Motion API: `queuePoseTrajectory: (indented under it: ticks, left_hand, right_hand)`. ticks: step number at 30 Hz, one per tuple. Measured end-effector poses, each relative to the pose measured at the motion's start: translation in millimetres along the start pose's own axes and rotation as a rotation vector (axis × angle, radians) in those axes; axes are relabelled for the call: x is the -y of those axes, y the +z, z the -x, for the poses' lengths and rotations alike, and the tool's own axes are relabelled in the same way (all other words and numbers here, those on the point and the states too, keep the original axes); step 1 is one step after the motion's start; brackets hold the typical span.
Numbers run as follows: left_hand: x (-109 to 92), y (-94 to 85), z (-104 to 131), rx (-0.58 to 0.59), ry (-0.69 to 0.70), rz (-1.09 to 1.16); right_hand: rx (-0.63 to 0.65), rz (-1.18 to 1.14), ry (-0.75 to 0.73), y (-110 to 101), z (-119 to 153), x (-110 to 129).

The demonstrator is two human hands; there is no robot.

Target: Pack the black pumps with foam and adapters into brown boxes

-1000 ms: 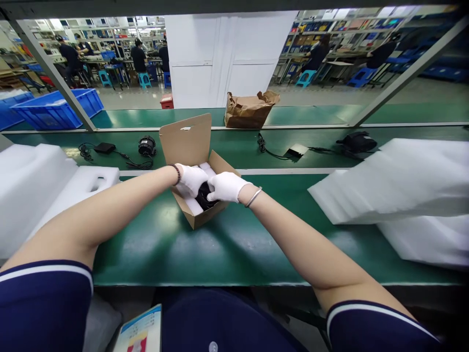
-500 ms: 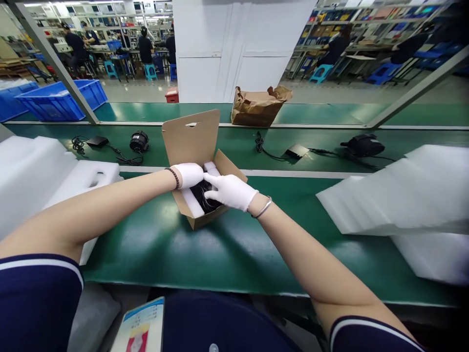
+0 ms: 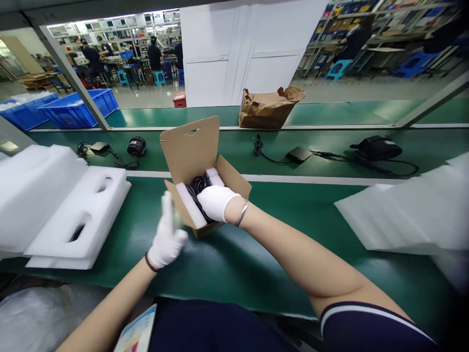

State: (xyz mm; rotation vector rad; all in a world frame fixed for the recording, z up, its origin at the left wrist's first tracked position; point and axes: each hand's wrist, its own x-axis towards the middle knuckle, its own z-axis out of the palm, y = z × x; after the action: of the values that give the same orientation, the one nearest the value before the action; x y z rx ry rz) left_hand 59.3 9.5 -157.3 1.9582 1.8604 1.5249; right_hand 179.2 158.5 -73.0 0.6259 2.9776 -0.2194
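An open cardboard box (image 3: 190, 151) stands on the green bench with its slotted lid raised. Inside are white foam pieces (image 3: 191, 205) along the sides and a coiled black cable (image 3: 200, 185) between them. My right hand (image 3: 218, 201), in a white glove, reaches into the box over the cable; its fingertips are hidden, so its grip cannot be told. My left hand (image 3: 168, 239), also gloved, is beside the box's near left side with fingers stretched and thumb apart. It is a little blurred and holds nothing.
White foam sheets with cut-outs (image 3: 76, 210) lie at left, and more foam sheets (image 3: 410, 210) at right. Behind the box are black devices with cables (image 3: 137, 145), an adapter (image 3: 299, 154) and a crumpled paper bag (image 3: 269, 110). Blue crates (image 3: 78, 110) stand at far left.
My left hand has come out of the box and moved down toward me, opening. My right hand has gone deeper into the box. The view has shifted slightly.
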Motion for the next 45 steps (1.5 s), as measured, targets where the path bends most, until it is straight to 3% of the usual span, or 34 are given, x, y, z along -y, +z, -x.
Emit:
queuePoseTrajectory:
  ticks: [2, 5, 7, 9, 10, 12, 13, 15, 18, 21, 24, 26, 29, 34, 36, 39, 45]
  left_hand:
    - [-8.5, 19.7, 3.7, 0.212, 0.059, -0.143]
    - [-26.1, 27.9, -22.9, 0.308, 0.105, -0.344]
    - [-33.7, 21.2, -43.8, 0.434, 0.154, -0.376]
    - [-34.5, 12.4, -59.3, 0.52, 0.199, -0.377]
    - [-32.0, 8.7, -65.3, 0.547, 0.218, -0.373]
    - [-21.9, 4.2, -74.6, 0.591, 0.269, -0.345]
    - [-14.9, 3.4, -77.7, 0.617, 0.299, -0.313]
    - [0.1, 4.1, -79.2, 0.64, 0.315, -0.188]
    - [14.5, 7.8, -66.4, 0.402, 0.075, 0.194]
    - [7.6, 8.0, -48.8, 0.08, -0.273, 0.572]
    - [-11.2, 4.9, -46.9, 0.035, -0.479, 0.635]
    - [-19.0, 6.5, -51.8, 0.015, -0.51, 0.581]
    - [-14.9, 20.8, -51.5, -0.151, -0.424, 0.483]
    - [14.5, 52.0, -24.0, -0.413, -0.213, 0.211]
    - [25.6, 55.6, -14.5, -0.402, -0.102, 0.118]
    - [39.2, 52.1, -8.8, -0.272, 0.078, 0.079]
    - [54.0, 41.4, -15.0, -0.191, 0.334, -0.009]
  right_hand:
    - [0.017, 0.016, -0.019, -4.1, 5.7, 3.7]
    - [-0.022, -0.006, -0.03, -14.3, 38.2, -13.6]
    - [-0.28, -0.153, 0.068, -17.6, 62.9, -44.3]
    - [-0.634, -0.439, 0.216, -12.4, 73.3, -81.8]
    - [-0.706, -0.604, 0.248, -6.1, 70.1, -98.8]
    - [-0.642, -0.925, 0.207, 12.1, 47.6, -122.1]
    - [-0.59, -1.047, 0.155, 22.7, 31.2, -127.3]
    - [-0.612, -1.18, 0.073, 43.1, -1.3, -126.6]
    - [-0.795, -1.232, 0.063, 64.1, -24.5, -115.4]
    - [-0.851, -1.18, 0.051, 72.3, -9.9, -111.2]
    - [-0.783, -1.06, 0.005, 73.4, 19.4, -108.9]
    - [-0.729, -0.959, -0.058, 72.8, 35.2, -102.2]
    - [-0.753, -0.812, -0.099, 73.8, 47.2, -86.5]
    - [-0.896, -0.684, -0.058, 87.1, 49.8, -72.2]
    - [-0.905, -0.645, -0.024, 96.8, 50.4, -71.7]
    - [-0.944, -0.637, 0.03, 112.7, 52.1, -71.9]
    - [-0.978, -0.561, -0.024, 129.0, 59.2, -72.6]
